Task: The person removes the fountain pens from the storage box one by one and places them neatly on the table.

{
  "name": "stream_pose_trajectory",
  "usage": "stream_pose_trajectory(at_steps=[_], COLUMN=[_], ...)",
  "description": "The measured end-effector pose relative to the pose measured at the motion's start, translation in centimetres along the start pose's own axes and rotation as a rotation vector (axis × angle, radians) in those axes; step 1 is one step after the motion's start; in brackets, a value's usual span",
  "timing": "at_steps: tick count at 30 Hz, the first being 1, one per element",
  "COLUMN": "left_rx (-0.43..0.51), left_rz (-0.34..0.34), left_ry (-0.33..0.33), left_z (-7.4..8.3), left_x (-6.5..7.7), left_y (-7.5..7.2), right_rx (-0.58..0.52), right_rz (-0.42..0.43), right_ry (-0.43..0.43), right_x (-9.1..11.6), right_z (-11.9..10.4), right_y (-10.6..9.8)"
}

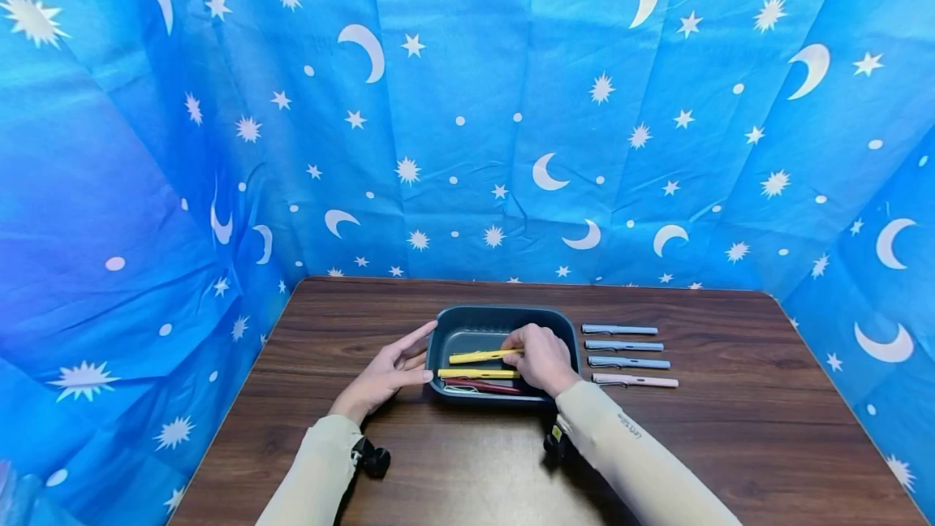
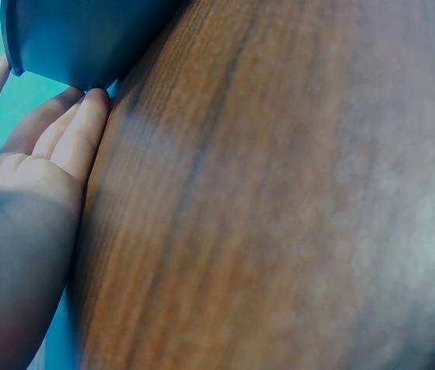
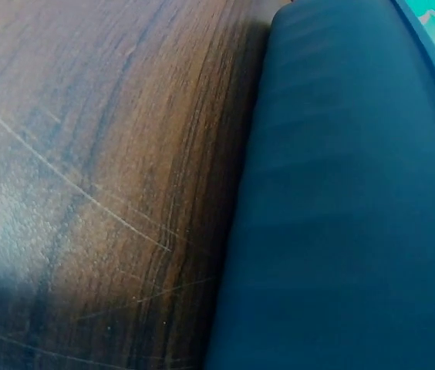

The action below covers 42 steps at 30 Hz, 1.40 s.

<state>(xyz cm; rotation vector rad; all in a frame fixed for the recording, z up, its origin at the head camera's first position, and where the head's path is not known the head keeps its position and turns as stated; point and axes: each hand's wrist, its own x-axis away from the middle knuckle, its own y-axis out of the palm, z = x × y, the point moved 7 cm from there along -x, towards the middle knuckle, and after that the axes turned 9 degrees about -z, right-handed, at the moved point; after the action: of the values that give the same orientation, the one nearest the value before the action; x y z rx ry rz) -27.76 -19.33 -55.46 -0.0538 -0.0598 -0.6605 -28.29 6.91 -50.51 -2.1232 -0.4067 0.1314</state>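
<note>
Yellow pen (image 1: 478,356) extends leftward from the right hand (image 1: 546,360), its right end pinched between fingers (image 1: 514,338); the left hand (image 1: 381,377), fingers spread, touches the dark tray (image 1: 504,309).

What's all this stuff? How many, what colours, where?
Box: 1, dark grey, on table
Yellow pens: 2, yellow, one in box, one held above
Red pens: at least 1, dark red, in box
Blue pens: 3, light blue, right of box
Pink pen: 1, pale pink, beside blue pens
Table: 1, brown, under box
Starry cloth: count unclear, blue and white, around table
Wrist cameras: 2, black, at wrists
Sleeves: 2, cream, on arms
Left hand: 1, bare, at box's left end
Right hand: 1, bare, pinching yellow pen
</note>
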Motion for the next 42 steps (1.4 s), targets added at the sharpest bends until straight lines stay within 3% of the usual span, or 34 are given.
stream_pose_trajectory(at_steps=[12, 24, 28, 36, 42], left_rx=[0.019, 0.023, 0.027, 0.020, 0.001], left_rz=[-0.003, -0.003, -0.007, 0.001, 0.000], left_ry=[0.004, -0.008, -0.002, 0.004, 0.001], left_z=[0.0, -0.3, -0.3, -0.2, -0.2], left_x=[-0.1, -0.2, -0.2, -0.2, -0.1], left_y=[0.0, -0.2, -0.2, -0.2, -0.2], right_rx=[0.020, -0.286, -0.368, -0.478, -0.530], right_rz=[-0.001, 0.055, 0.077, 0.114, 0.113], right_ry=[-0.056, -0.189, -0.186, -0.096, -0.120], right_x=[0.1, 1.3, 2.0, 3.1, 3.6], right_z=[-0.8, -1.7, -1.8, -0.4, 0.7], right_y=[-0.4, -2.1, -3.1, -4.5, -4.8])
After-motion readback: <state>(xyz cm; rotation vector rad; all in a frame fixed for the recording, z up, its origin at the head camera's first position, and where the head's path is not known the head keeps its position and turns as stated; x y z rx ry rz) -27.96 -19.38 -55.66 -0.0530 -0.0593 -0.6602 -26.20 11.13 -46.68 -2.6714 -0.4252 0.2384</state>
